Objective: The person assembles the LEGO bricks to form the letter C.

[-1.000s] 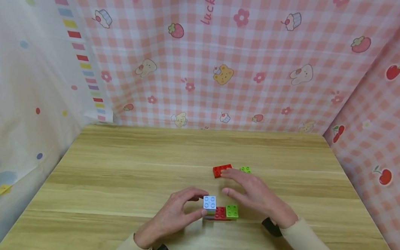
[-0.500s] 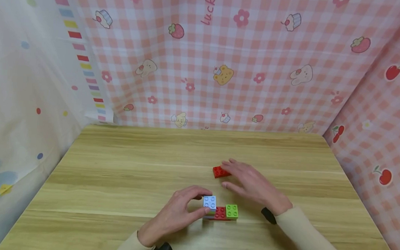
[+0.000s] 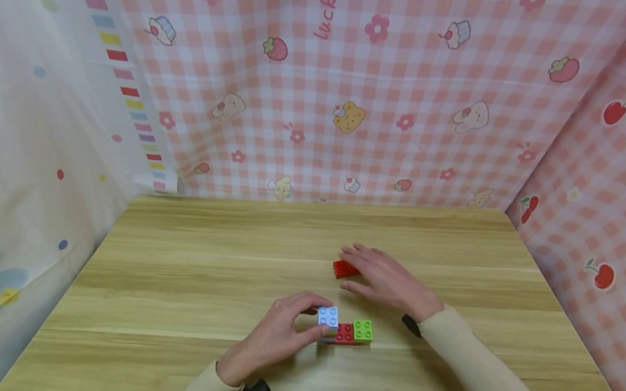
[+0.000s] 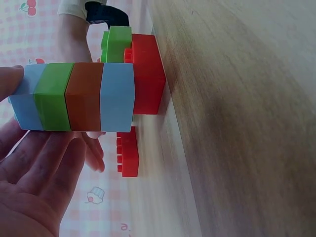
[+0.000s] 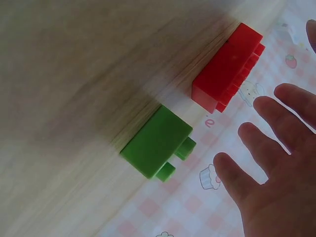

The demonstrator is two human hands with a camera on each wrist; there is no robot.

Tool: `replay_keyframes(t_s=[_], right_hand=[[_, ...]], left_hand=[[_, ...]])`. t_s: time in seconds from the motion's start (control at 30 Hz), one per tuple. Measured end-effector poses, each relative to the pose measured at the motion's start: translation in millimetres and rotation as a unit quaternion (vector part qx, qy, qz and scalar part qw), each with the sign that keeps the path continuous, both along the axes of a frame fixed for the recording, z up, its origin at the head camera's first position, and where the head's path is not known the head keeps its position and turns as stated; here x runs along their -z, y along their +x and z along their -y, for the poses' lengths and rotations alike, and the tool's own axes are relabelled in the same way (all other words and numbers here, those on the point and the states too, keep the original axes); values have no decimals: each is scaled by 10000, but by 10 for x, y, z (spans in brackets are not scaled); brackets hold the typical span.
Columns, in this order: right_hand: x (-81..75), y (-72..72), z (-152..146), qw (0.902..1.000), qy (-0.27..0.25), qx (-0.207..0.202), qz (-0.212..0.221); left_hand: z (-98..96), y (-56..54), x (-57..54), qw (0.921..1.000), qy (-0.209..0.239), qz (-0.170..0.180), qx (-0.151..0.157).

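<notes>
A short tower of toy building bricks, topped by a light-blue brick (image 3: 328, 316), stands on one end of a red base brick (image 3: 345, 334). My left hand (image 3: 279, 331) holds the tower near its top, thumb on the near side and fingers on the far side. In the left wrist view its layers run light blue, green, orange-brown (image 4: 85, 96) and light blue. On the base's right end sits a green brick (image 3: 362, 330). My right hand (image 3: 388, 279), fingers extended, hovers over a loose red brick (image 3: 344, 270). A loose green brick (image 5: 157, 140) lies beside it, hidden in the head view.
A wooden table (image 3: 193, 260) bears all the bricks. Behind it hangs a pink checked cloth (image 3: 318, 89), with a white printed cloth (image 3: 40, 122) at left and another checked cloth (image 3: 600, 193) at right.
My right hand has moved away from me and slightly left, covering more of the loose red brick and hiding the loose green one. The left hand stays at the tower, its fingers slightly farther around it.
</notes>
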State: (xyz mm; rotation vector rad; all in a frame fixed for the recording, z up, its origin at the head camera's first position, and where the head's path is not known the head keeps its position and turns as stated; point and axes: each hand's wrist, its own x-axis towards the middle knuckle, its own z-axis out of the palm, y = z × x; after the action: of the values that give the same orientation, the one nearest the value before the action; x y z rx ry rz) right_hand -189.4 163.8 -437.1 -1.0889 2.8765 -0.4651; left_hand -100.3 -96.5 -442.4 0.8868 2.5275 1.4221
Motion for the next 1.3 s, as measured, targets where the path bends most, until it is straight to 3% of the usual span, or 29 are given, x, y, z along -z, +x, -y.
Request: replay_keyframes(t_s=[0.4, 0.73, 1.0, 1.3], right_hand=[[65, -117, 82, 9991, 387, 65, 154], [100, -187, 129, 9988, 499, 23, 9], [114, -186, 133, 9993, 367, 65, -56], [21, -104, 121, 9996, 36, 248, 120]], left_hand=[[7, 1, 1, 10000, -15, 60, 3], [14, -6, 0, 9998, -94, 164, -19], [6, -2, -2, 9998, 33, 210, 5], [6, -2, 13, 9996, 64, 265, -32]])
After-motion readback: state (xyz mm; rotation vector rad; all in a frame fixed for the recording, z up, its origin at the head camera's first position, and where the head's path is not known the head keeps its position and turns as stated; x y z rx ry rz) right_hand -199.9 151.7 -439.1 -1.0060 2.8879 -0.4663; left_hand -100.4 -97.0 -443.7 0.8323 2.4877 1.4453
